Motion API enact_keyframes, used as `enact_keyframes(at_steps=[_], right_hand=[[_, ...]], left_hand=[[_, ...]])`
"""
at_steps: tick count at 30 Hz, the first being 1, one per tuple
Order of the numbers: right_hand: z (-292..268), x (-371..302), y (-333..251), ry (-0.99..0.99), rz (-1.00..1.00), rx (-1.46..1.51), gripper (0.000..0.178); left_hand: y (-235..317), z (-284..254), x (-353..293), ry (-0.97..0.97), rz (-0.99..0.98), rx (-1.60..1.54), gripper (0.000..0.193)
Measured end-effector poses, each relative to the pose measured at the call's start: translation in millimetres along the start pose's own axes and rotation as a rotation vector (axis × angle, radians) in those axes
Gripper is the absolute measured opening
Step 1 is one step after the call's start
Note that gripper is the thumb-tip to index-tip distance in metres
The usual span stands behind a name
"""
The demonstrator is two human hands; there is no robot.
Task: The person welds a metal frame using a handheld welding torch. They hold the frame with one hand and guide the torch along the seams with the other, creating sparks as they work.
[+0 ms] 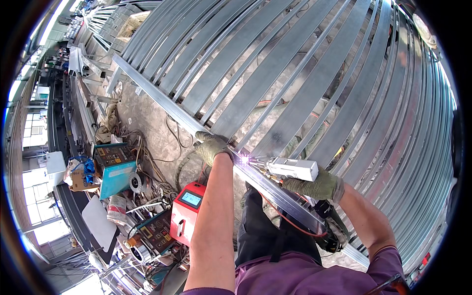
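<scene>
My left hand (215, 146), in a grey-green work glove, grips the long metal edge rail (156, 99) of a large slatted frame. Wrapped in a matching glove, my right hand (319, 187) holds a welding gun (294, 168) with a boxy white body. The gun's tip points left at the rail, where a bright violet-white spark (245, 159) glows close to my left hand. Flat metal slats (280, 78) run away from the rail, wide ones alternating with narrow ones. The glare hides the exact weld spot, and the gun's handle is mostly covered by my glove.
Left of my left arm stands a red machine (187, 211) with a small screen. Beyond it are a teal machine (118, 172), tangled cables (147, 167), a wire spool (134, 182) and a white board (99, 222). An orange-red cable (290, 220) hangs beneath the gun.
</scene>
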State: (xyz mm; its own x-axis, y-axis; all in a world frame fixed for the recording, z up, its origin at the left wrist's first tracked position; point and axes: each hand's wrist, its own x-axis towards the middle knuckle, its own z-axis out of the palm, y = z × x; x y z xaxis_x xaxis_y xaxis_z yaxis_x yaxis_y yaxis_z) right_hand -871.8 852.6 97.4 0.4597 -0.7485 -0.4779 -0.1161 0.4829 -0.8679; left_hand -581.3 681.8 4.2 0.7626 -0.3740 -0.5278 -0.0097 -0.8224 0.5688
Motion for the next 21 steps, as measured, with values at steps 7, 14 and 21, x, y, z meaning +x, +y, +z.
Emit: enact_keyframes(at_steps=[7, 14, 21], right_hand=[[-0.2, 1.4, 4.6, -0.003, -0.041, -0.005, 0.053], [0.5, 3.7, -1.5, -0.053, -0.05, -0.053, 0.052], [-2.4, -2.6, 3.9, -0.02, -0.039, 0.012, 0.052]], left_hand=[[-12.0, 10.0, 0.8, 0.047, 0.139, 0.02, 0.084], [-12.5, 0.7, 29.3, 0.084, 0.063, 0.055, 0.085], [8.4, -3.5, -15.7, -0.019, 0.046, 0.233, 0.091]])
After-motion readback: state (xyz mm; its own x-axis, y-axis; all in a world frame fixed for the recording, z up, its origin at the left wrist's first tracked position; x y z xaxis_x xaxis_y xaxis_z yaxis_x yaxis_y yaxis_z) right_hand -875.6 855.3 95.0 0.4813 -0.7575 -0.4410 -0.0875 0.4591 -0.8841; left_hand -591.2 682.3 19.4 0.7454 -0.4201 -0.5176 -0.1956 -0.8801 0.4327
